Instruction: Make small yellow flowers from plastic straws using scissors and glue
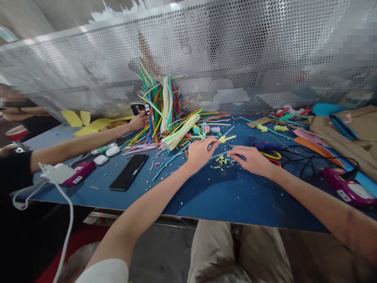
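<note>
My left hand (pixel 202 152) is closed in a pinch over the table, with a yellow fuzzy pipe-cleaner piece (pixel 227 138) at its fingertips. The piece has short side branches. Just to the right, my right hand (pixel 250 159) is closed too, its thumb and finger pinched at the end of a thin translucent stick (pixel 219 155). Another pale stick (pixel 230 131) slants up behind the yellow piece. Below and between the hands lie yellow pipe-cleaner clippings (pixel 221 160). Beyond my left hand are pink, blue and green pipe-cleaner shapes (pixel 206 129).
Bundles of colourful pipe cleaners (pixel 166 104) stand against the perforated metal panel (pixel 235 51). A co-worker's hand (pixel 139 122) reaches in from the left, holding a phone. A black phone (pixel 129 172) lies at left. A blue glue gun (pixel 265 145), cables and a purple power strip (pixel 349 186) are at right.
</note>
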### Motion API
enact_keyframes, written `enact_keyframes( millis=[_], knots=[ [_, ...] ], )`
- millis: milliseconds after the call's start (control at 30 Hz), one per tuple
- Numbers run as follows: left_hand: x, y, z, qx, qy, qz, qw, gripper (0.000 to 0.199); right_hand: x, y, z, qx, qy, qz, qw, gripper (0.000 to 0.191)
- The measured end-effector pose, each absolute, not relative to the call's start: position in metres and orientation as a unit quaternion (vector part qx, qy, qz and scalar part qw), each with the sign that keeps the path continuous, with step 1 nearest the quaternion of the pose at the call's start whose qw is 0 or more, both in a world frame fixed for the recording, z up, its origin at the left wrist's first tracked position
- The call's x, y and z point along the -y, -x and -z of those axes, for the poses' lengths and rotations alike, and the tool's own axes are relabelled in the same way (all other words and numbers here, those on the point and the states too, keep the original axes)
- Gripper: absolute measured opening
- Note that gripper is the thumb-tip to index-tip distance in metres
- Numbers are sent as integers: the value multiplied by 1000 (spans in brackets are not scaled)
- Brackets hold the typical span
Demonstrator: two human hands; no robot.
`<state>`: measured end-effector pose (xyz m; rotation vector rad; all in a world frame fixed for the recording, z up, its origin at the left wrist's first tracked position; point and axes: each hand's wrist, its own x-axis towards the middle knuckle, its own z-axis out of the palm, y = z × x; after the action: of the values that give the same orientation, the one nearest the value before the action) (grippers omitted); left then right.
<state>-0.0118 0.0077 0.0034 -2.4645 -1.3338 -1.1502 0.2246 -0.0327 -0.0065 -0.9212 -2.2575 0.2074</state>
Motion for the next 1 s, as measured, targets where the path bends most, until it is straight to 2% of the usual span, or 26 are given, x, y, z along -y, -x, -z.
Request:
enact_keyframes(
  millis=[200, 500, 1000],
  knots=[
    [-7, 11, -4, 443, 817, 365, 51, 23, 32, -248, -4, 870, 347, -24, 350, 28],
    [-5, 10, -5, 439, 833, 336, 36, 21, 26, -266, -5, 837, 375, 1, 400, 18],
    [-5, 9, -2, 415, 841, 343, 50, 23, 26, -257, -1, 815, 407, -7, 413, 20]
  ],
)
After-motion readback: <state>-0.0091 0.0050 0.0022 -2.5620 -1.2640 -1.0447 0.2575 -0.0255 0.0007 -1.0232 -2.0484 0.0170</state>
